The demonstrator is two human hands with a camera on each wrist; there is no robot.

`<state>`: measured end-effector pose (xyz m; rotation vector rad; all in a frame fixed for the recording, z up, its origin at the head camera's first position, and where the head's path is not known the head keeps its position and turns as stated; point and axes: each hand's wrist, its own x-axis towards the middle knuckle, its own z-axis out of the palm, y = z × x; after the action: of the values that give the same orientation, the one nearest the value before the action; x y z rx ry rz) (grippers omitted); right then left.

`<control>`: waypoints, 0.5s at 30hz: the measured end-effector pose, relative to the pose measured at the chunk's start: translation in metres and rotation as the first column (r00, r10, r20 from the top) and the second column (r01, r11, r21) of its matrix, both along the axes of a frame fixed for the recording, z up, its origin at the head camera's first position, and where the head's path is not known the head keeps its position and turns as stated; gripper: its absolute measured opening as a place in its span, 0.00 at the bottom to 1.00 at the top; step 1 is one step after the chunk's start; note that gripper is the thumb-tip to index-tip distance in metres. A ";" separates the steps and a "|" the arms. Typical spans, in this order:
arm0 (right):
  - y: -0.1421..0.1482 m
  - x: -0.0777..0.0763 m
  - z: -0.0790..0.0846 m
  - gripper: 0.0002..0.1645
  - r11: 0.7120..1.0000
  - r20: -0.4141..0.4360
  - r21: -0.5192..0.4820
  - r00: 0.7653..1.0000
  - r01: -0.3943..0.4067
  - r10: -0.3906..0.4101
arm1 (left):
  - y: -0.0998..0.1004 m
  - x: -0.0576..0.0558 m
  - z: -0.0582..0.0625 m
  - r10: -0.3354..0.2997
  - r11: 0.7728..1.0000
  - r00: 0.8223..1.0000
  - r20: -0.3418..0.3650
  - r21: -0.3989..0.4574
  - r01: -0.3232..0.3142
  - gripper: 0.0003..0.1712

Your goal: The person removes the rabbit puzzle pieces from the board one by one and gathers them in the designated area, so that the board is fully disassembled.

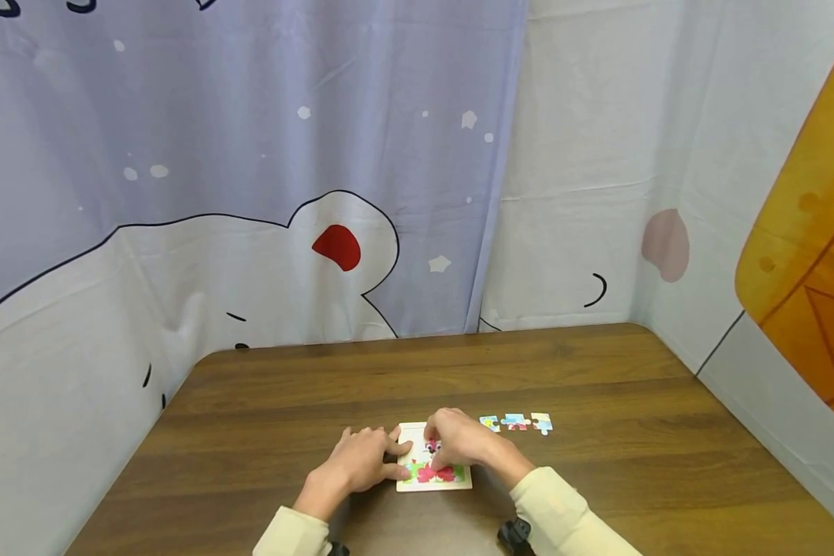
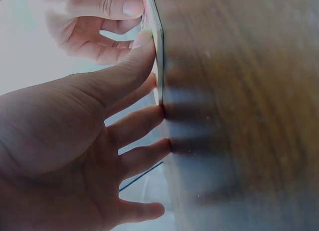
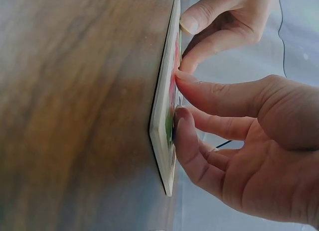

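A small jigsaw puzzle board (image 1: 434,486) with a pale wooden frame lies flat on the table, with pink, green and white picture parts in it. My right hand (image 1: 462,439) is over it, thumb low and fingertips higher, holding a puzzle piece (image 1: 433,446) with a cartoon face between them. In the right wrist view, these fingertips (image 3: 182,114) are right at the board's face. My left hand (image 1: 363,458) steadies the board's left side, its thumb (image 2: 144,39) on the frame and its other fingers fairly straight and spread. The right hand partly hides the board's upper right.
Right of the board, three loose puzzle pieces lie in a row: a left one (image 1: 489,422), a middle one (image 1: 516,422) and a right one (image 1: 542,422). The brown wooden table (image 1: 285,401) ends at a printed curtain (image 1: 250,278) behind and at the sides.
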<state>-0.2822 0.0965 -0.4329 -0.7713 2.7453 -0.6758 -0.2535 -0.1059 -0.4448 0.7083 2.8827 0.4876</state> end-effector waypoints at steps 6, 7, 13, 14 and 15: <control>0.000 -0.001 -0.001 0.20 1.000 0.004 -0.007 1.000 -0.010 0.010 | 0.000 0.000 0.000 0.002 1.000 1.000 0.004 -0.005 -0.002 0.30; 0.000 -0.002 -0.001 0.20 1.000 0.002 -0.010 1.000 -0.010 0.010 | 0.001 0.000 0.000 0.004 1.000 1.000 0.005 -0.006 -0.004 0.30; 0.003 -0.002 -0.002 0.18 0.998 -0.001 -0.060 1.000 -0.011 0.011 | 0.000 0.000 0.000 0.003 1.000 1.000 0.001 -0.012 -0.003 0.30; 0.003 -0.002 -0.003 0.18 0.997 0.001 -0.071 1.000 -0.012 0.012 | 0.000 0.000 0.000 0.003 1.000 1.000 -0.001 -0.011 -0.003 0.30; 0.004 -0.002 -0.003 0.17 0.996 0.004 -0.083 1.000 -0.012 0.012 | 0.000 0.000 0.000 0.003 1.000 1.000 -0.001 -0.010 -0.003 0.30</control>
<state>-0.2840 0.1001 -0.4356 -0.8026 2.7214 -0.7926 -0.2537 -0.1055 -0.4450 0.7031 2.8855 0.4732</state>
